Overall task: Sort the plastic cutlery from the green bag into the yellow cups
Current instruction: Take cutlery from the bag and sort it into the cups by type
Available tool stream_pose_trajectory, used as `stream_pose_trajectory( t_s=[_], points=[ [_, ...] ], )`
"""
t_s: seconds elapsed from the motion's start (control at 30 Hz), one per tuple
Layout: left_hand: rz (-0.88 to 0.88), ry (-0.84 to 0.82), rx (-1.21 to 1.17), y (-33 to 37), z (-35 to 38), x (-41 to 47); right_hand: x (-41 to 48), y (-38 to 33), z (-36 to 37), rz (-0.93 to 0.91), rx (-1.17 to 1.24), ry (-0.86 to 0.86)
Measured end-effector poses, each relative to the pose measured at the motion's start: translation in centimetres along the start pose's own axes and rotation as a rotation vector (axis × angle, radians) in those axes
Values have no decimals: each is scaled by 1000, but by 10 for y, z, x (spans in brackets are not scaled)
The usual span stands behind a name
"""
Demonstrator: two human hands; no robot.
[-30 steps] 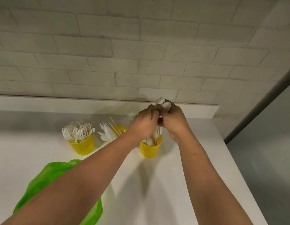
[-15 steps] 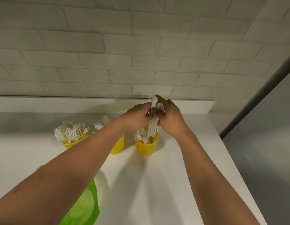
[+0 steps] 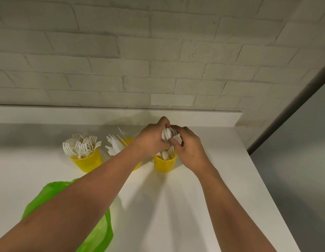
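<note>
The spoons (image 3: 167, 134) had sunk closer to the right cup (image 3: 165, 165) than half a second before — left hand (image 3: 151, 140) gripping the stack, right hand (image 3: 189, 148) pinching one bowl — so the drop seemed near.

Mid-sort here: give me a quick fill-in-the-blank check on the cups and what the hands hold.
The left hand and right hand together hold a bunch of white ____ above the right cup. The left cup is full of ____. The middle cup holds ____. The bag nearest the person is ____.
Missing: spoons; forks; knives; green.
</note>
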State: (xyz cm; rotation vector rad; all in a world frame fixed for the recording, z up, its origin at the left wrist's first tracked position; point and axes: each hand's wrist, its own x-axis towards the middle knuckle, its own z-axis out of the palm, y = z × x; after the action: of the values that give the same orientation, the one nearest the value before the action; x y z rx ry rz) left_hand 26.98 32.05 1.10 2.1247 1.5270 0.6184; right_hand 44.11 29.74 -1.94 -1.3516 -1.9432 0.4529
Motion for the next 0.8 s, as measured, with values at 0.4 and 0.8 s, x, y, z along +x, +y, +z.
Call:
stream_pose_trajectory(
  t_s=[0.4,0.8],
  points=[
    [102,-166,272,-18,17,-6,-25,-3,19,89,-96,0],
    [2,-206,254,-8,11,-1,-16,6,37,195,-25,-74]
  ],
)
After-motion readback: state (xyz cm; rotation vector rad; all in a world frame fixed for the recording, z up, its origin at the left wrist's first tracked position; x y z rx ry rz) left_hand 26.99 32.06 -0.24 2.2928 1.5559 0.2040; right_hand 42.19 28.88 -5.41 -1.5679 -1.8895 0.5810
